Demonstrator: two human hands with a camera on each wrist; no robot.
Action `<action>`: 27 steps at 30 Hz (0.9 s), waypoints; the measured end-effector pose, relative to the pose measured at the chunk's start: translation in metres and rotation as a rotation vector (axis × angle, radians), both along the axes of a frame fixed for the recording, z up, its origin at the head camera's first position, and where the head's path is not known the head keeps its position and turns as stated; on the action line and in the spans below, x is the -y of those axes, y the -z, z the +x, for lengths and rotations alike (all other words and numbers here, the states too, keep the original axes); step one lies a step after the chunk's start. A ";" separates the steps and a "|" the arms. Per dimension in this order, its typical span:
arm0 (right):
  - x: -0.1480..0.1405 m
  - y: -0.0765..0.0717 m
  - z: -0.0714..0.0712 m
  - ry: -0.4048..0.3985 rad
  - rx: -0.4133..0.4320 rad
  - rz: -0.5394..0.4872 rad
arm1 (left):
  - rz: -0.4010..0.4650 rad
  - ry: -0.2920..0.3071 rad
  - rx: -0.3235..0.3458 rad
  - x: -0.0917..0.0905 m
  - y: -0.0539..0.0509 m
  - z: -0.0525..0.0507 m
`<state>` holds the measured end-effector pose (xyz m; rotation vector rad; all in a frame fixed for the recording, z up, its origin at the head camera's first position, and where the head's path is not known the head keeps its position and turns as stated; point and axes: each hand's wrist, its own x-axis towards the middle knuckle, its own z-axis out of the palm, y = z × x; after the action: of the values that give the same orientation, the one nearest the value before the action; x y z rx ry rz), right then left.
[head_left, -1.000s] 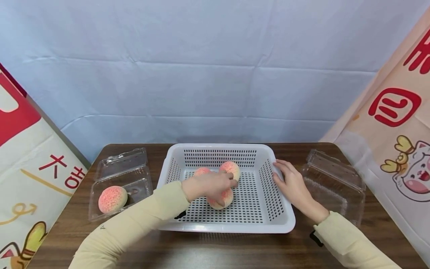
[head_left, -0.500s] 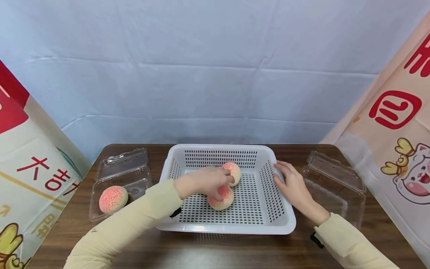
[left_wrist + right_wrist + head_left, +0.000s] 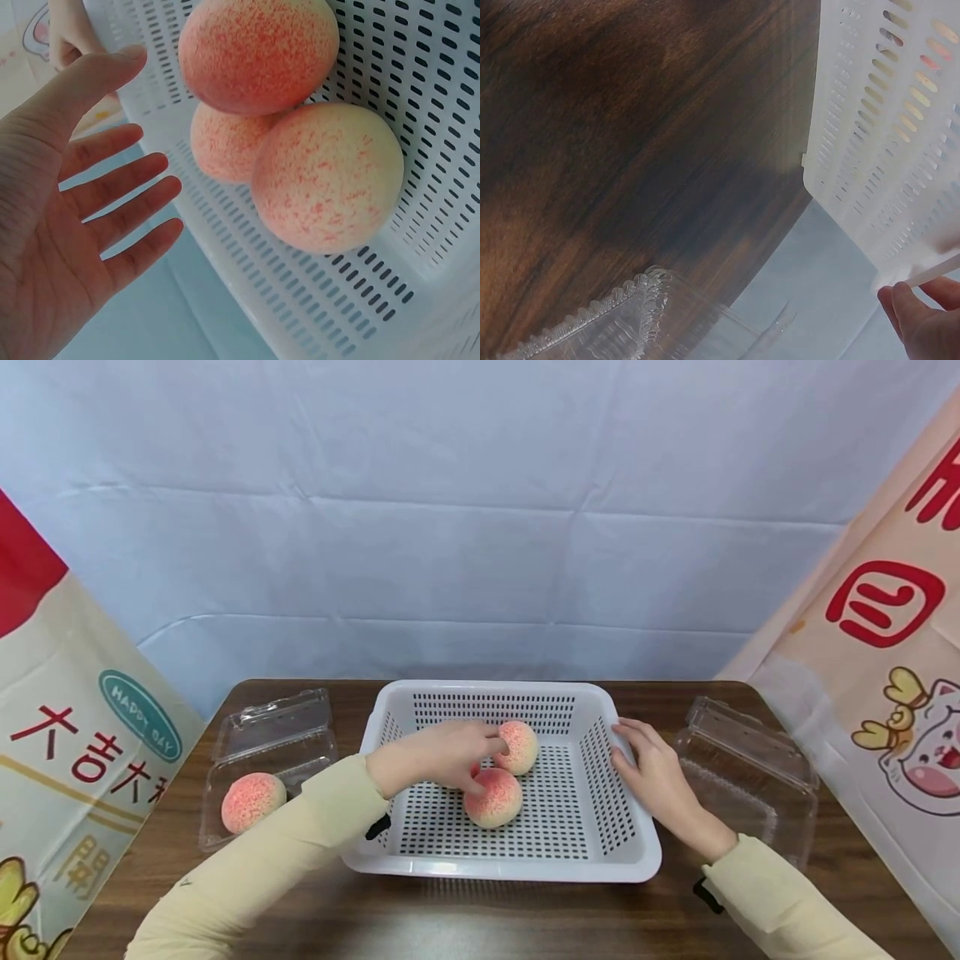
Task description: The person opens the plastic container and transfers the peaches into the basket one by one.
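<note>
Three round, peach-like balls, speckled pink on cream, lie together in a white slotted plastic basket (image 3: 502, 868). The near ball (image 3: 492, 797) and the far ball (image 3: 517, 747) show well in the head view, while the left hand mostly hides the third; the left wrist view shows all three. My left hand (image 3: 442, 752) hovers over the basket's left half, its fingers spread and holding nothing in the left wrist view. My right hand (image 3: 663, 777) grips the basket's right rim, fingertips (image 3: 900, 304) at the edge.
On the left, an open clear plastic clamshell box (image 3: 273, 702) contains another pink ball (image 3: 253, 802). A second clear clamshell box (image 3: 738, 777) lies open at the right. The brown wooden table (image 3: 450, 927) backs onto a pale blue cloth (image 3: 450, 568), with printed banners at both sides.
My left hand has drawn back to the left, uncovering more of the near ball. The third ball, partly showing earlier, is mostly hidden behind that hand. My right hand stays at the rim.
</note>
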<state>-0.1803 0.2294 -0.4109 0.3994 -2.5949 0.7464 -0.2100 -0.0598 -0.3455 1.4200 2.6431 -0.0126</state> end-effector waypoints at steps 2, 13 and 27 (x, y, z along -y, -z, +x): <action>0.001 -0.001 0.001 -0.002 -0.004 -0.002 | 0.011 0.005 -0.013 0.003 -0.001 -0.001; 0.001 -0.002 0.001 -0.001 0.002 -0.009 | 0.063 -0.014 -0.020 0.017 -0.005 -0.004; 0.000 0.000 0.000 -0.002 0.005 -0.002 | 0.085 -0.095 0.004 0.034 -0.012 -0.003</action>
<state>-0.1806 0.2299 -0.4106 0.4003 -2.5989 0.7510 -0.2131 -0.0935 -0.3333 1.3153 2.7351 0.1134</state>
